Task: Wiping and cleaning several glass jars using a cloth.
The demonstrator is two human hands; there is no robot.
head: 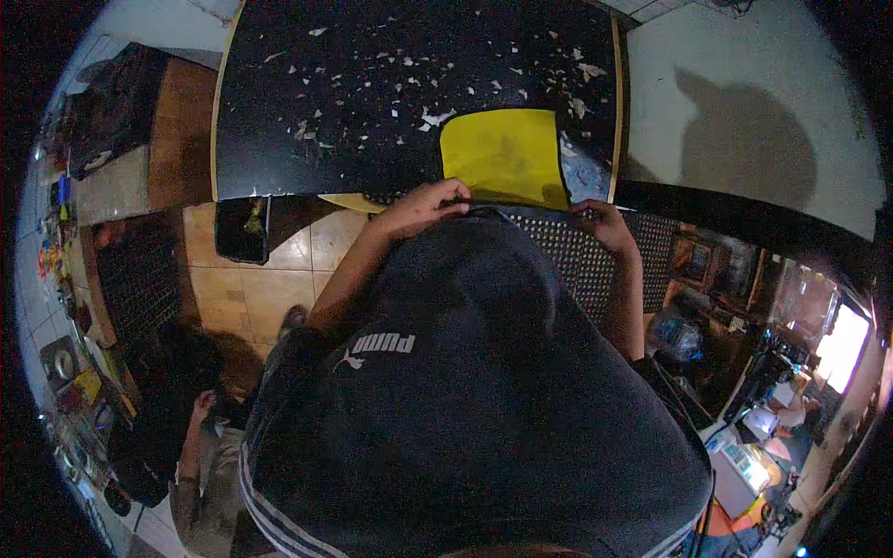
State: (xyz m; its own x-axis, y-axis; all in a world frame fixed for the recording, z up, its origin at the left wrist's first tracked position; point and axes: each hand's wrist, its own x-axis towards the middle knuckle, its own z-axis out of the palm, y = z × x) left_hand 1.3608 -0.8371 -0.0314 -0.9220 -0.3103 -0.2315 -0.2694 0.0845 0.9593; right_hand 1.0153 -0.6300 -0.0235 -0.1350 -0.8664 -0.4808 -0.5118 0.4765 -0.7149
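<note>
A yellow sheet (499, 153) with a dark border lies at the near right part of a black tabletop (335, 160). Grey smudges mark its middle, and its material cannot be made out. My left hand (443, 202) pinches the sheet's near edge at its left end, thumb and fingers almost together. At the near right corner, the fingertips of my right hand (603, 222) are closed on the same edge. The strip between both hands looks dark and slightly raised toward me. Pale scraps (411, 80) are scattered on the tabletop beyond the sheet.
Light wooden trim (617, 104) edges the table beside a pale wall (746, 42). A black bin (241, 230) is below the table's near left edge. A perforated dark panel (558, 251) lies under my right arm. Behind me at left, another person's hand (202, 406) shows.
</note>
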